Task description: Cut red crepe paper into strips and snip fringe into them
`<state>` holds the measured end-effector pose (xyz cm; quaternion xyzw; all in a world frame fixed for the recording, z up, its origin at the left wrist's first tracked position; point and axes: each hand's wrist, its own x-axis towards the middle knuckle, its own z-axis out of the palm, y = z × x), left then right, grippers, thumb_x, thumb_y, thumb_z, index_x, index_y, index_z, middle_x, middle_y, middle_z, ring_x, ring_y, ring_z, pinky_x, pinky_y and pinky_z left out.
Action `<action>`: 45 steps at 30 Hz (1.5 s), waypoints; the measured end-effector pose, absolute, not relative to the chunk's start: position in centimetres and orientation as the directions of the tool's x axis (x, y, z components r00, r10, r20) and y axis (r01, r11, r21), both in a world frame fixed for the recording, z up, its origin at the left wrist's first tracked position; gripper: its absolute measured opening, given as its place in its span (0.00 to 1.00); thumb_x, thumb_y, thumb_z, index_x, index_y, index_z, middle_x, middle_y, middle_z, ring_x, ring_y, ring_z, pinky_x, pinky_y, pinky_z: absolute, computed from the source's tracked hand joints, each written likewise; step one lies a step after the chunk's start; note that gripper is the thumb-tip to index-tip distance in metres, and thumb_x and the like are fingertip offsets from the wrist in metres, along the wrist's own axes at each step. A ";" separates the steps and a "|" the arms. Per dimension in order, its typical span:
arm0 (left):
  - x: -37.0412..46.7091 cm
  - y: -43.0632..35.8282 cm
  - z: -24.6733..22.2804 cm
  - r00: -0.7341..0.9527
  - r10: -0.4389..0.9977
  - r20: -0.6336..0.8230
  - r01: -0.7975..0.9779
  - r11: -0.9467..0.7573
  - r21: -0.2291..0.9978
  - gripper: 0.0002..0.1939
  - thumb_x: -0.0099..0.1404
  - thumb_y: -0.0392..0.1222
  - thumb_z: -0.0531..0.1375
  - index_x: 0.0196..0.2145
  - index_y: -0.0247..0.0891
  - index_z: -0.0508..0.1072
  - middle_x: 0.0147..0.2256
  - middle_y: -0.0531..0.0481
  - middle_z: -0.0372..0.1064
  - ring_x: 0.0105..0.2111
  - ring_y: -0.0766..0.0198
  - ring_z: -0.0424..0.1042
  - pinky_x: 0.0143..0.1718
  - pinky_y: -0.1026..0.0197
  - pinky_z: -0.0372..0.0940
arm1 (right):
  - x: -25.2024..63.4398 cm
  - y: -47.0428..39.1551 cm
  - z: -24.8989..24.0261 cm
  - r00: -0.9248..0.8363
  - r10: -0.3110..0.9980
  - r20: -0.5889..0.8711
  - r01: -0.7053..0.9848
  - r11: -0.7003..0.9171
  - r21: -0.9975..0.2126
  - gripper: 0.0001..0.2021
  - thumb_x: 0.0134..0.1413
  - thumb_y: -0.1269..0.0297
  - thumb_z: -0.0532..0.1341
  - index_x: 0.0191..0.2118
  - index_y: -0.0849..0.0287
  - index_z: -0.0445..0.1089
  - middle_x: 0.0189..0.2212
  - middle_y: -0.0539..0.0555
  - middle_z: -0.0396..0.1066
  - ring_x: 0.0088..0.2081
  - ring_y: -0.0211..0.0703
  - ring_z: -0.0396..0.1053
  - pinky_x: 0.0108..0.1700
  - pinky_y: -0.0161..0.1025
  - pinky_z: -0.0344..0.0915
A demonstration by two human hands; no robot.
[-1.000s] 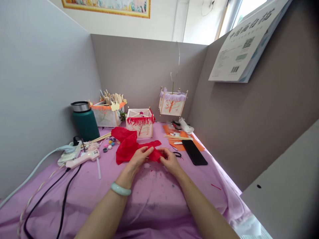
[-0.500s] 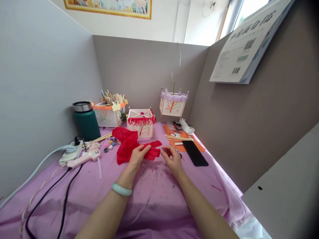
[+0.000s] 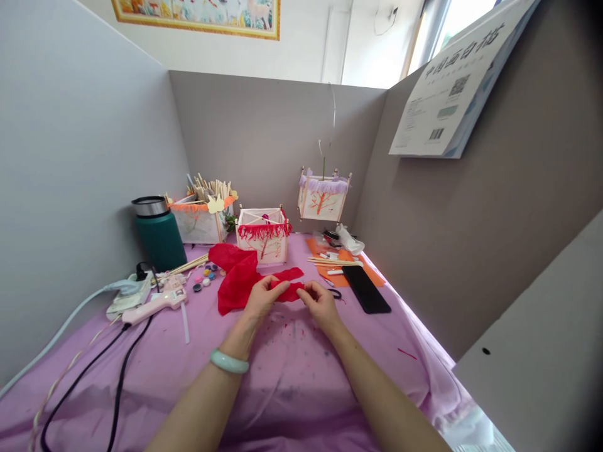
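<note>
Head view: purple-covered table [image 3: 292, 370], grey partitions [image 3: 282, 138] around.

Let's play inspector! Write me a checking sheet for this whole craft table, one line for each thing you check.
Surface: purple cloth, wrinkled, with dark marks and tiny red bits.
Job's things: crumpled red sheet; red-fringed box standing behind it.
Clutter: phone, glue gun, green bottle, orange-fringed box with sticks in it.
Hands: left hand and right hand both pinch the red sheet.
Cables: white cable and black cables at the left.
Surroundings: grey partitions; purple-fringed box hanging at the back.
Other people: nothing seen.
</note>
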<state>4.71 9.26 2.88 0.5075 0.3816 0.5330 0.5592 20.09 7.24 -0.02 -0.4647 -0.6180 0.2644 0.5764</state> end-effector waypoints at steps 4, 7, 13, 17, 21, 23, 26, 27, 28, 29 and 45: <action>4.7 9.4 2.8 0.203 0.965 0.165 -0.247 -0.113 0.962 0.17 0.43 0.46 0.69 0.24 0.34 0.67 0.22 0.54 0.68 0.23 0.69 0.67 0.28 0.66 0.61 | 20.4 7.5 0.0 0.129 0.855 0.502 0.281 0.454 -0.846 0.09 0.49 0.58 0.60 0.27 0.59 0.65 0.24 0.48 0.64 0.25 0.36 0.60 0.28 0.33 0.58; 4.6 9.4 2.8 0.201 0.962 0.186 -0.269 -0.129 0.955 0.17 0.42 0.44 0.70 0.24 0.34 0.67 0.22 0.56 0.67 0.22 0.70 0.66 0.27 0.67 0.60 | 20.4 7.4 0.1 0.135 0.834 0.536 0.296 0.482 -0.825 0.08 0.50 0.61 0.60 0.27 0.59 0.65 0.26 0.49 0.64 0.27 0.36 0.61 0.29 0.33 0.58; 4.6 9.3 2.8 0.240 0.960 0.148 -0.249 -0.087 0.965 0.18 0.42 0.43 0.70 0.30 0.34 0.72 0.27 0.53 0.71 0.24 0.69 0.68 0.28 0.67 0.62 | 20.4 7.4 0.4 0.129 0.818 0.561 0.288 0.510 -0.810 0.07 0.50 0.61 0.59 0.27 0.59 0.65 0.27 0.50 0.63 0.28 0.37 0.61 0.28 0.33 0.58; 4.5 9.4 2.7 0.236 0.962 0.141 -0.245 -0.081 0.966 0.17 0.41 0.43 0.70 0.29 0.33 0.73 0.26 0.52 0.72 0.25 0.67 0.70 0.30 0.65 0.63 | 20.4 7.4 0.5 0.156 0.831 0.534 0.249 0.490 -0.835 0.08 0.48 0.59 0.61 0.28 0.59 0.65 0.29 0.51 0.65 0.29 0.37 0.63 0.28 0.33 0.60; 4.4 9.4 2.6 0.253 0.961 0.115 -0.266 -0.045 0.963 0.16 0.43 0.44 0.70 0.28 0.33 0.73 0.27 0.50 0.73 0.26 0.65 0.71 0.32 0.63 0.64 | 20.3 7.4 0.6 0.174 0.881 0.440 0.137 0.421 -0.897 0.20 0.42 0.59 0.66 0.42 0.59 0.65 0.39 0.55 0.69 0.33 0.40 0.67 0.29 0.34 0.63; 4.4 9.4 2.6 0.258 0.959 0.113 -0.273 -0.040 0.961 0.17 0.42 0.44 0.70 0.29 0.33 0.73 0.27 0.50 0.73 0.26 0.65 0.71 0.32 0.63 0.64 | 20.3 7.4 0.6 0.137 0.899 0.415 0.109 0.403 -0.909 0.20 0.42 0.59 0.66 0.42 0.59 0.66 0.38 0.55 0.70 0.33 0.40 0.67 0.31 0.35 0.63; 4.5 9.4 2.6 0.231 0.966 0.115 -0.254 -0.055 0.966 0.16 0.42 0.44 0.70 0.28 0.33 0.72 0.24 0.52 0.71 0.24 0.67 0.70 0.29 0.65 0.63 | 20.3 7.3 0.6 0.073 0.916 0.395 0.074 0.390 -0.918 0.11 0.46 0.57 0.63 0.32 0.60 0.68 0.26 0.50 0.69 0.26 0.37 0.64 0.30 0.35 0.61; 4.5 9.4 2.7 0.222 0.968 0.117 -0.244 -0.061 0.968 0.16 0.42 0.44 0.70 0.28 0.33 0.72 0.23 0.53 0.71 0.23 0.68 0.69 0.28 0.66 0.62 | 20.2 7.2 0.6 0.064 0.916 0.395 0.062 0.392 -0.918 0.10 0.46 0.57 0.63 0.29 0.60 0.68 0.23 0.49 0.67 0.24 0.36 0.62 0.29 0.35 0.60; 4.6 9.4 2.7 0.217 0.969 0.118 -0.234 -0.066 0.970 0.16 0.42 0.44 0.70 0.27 0.33 0.72 0.23 0.53 0.70 0.23 0.69 0.68 0.27 0.67 0.61 | 20.2 7.2 0.6 0.062 0.916 0.397 0.053 0.394 -0.918 0.10 0.47 0.57 0.62 0.27 0.60 0.67 0.21 0.48 0.65 0.23 0.35 0.61 0.29 0.34 0.59; 4.6 9.4 2.7 0.214 0.969 0.120 -0.227 -0.070 0.971 0.16 0.42 0.44 0.70 0.27 0.33 0.71 0.22 0.54 0.70 0.23 0.69 0.68 0.27 0.67 0.61 | 20.2 7.1 0.6 0.064 0.915 0.399 0.051 0.396 -0.917 0.10 0.48 0.58 0.61 0.26 0.60 0.66 0.19 0.47 0.64 0.23 0.35 0.60 0.28 0.34 0.58; 4.8 9.5 2.5 0.245 0.958 0.147 -0.141 -0.115 0.983 0.18 0.42 0.46 0.69 0.26 0.33 0.68 0.21 0.56 0.65 0.20 0.73 0.62 0.23 0.68 0.56 | 20.2 7.0 0.6 0.138 0.893 0.429 0.137 0.411 -0.901 0.13 0.53 0.55 0.57 0.26 0.59 0.65 0.20 0.46 0.60 0.23 0.35 0.57 0.27 0.32 0.56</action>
